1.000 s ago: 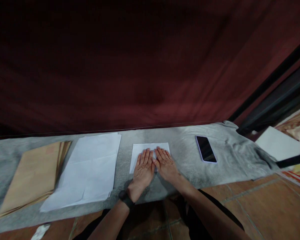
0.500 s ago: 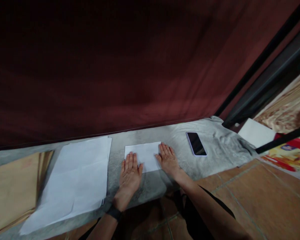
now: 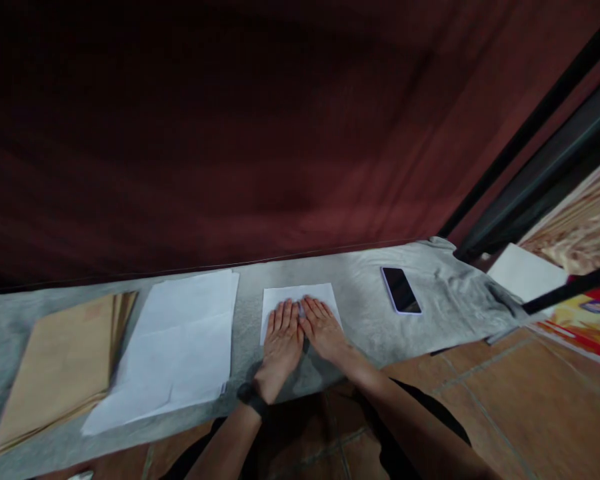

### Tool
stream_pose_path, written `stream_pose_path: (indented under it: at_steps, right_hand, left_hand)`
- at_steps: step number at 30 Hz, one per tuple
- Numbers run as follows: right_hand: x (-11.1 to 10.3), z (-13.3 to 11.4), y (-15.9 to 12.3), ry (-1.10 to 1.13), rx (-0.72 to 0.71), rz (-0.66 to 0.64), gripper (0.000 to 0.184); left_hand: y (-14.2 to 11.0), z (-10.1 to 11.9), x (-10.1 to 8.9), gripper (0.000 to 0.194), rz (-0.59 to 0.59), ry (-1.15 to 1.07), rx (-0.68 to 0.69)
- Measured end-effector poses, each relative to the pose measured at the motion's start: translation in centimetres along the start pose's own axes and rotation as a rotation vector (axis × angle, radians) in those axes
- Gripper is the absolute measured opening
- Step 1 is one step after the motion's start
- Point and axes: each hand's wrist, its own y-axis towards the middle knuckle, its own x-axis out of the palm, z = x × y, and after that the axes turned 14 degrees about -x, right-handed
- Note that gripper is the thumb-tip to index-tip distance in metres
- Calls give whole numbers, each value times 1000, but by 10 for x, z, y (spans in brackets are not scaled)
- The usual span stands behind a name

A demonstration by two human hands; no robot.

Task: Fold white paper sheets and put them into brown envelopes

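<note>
A small white sheet of paper [image 3: 300, 292], perhaps folded, lies flat on the grey cloth [image 3: 360, 340]. My left hand [image 3: 283, 337] rests palm down on its left and middle part, fingers stretched out. Beside it my right hand [image 3: 323, 328] also lies flat on the paper, fingers extended. The two hands almost touch at the paper's middle and cover most of its lower half. A dark watch or band [image 3: 251, 398] is on my left wrist.
Left of my hands lie large white sheets [image 3: 185, 333], then a stack of brown envelopes [image 3: 65, 360]. On the right is a phone [image 3: 401, 291] with a lilac edge. A dark red cloth [image 3: 230, 167] hangs behind, and dark bars [image 3: 530, 140] slant at the right above the tiled floor [image 3: 545, 393].
My hands have slid inward from the paper's left and right sides to its middle, staying flat. The whole view has shifted slightly, showing more of the envelopes.
</note>
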Motion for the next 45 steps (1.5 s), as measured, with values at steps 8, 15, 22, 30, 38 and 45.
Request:
stream_pose_path:
  at_steps: [8, 15, 22, 30, 38, 45]
  right_hand:
    - [2, 33, -8, -128, 88, -4, 55]
    - [-4, 55, -14, -188, 201, -9, 58]
    - [-14, 64, -20, -240, 254, 4, 54]
    - [-11, 34, -11, -65, -1, -5, 52]
    - [-3, 36, -16, -108, -34, -18, 50]
    - [-5, 46, -18, -126, 9, -59, 54]
  left_hand:
    - [8, -10, 13, 60, 41, -10, -126]
    - [17, -26, 8, 64, 50, 20, -253]
    - [16, -33, 3, 61, 130, 51, -277]
    - [10, 9, 5, 58, 12, -38, 1]
    - [11, -2, 5, 57, 13, 12, -41]
    - [11, -6, -12, 60, -20, 78, -80]
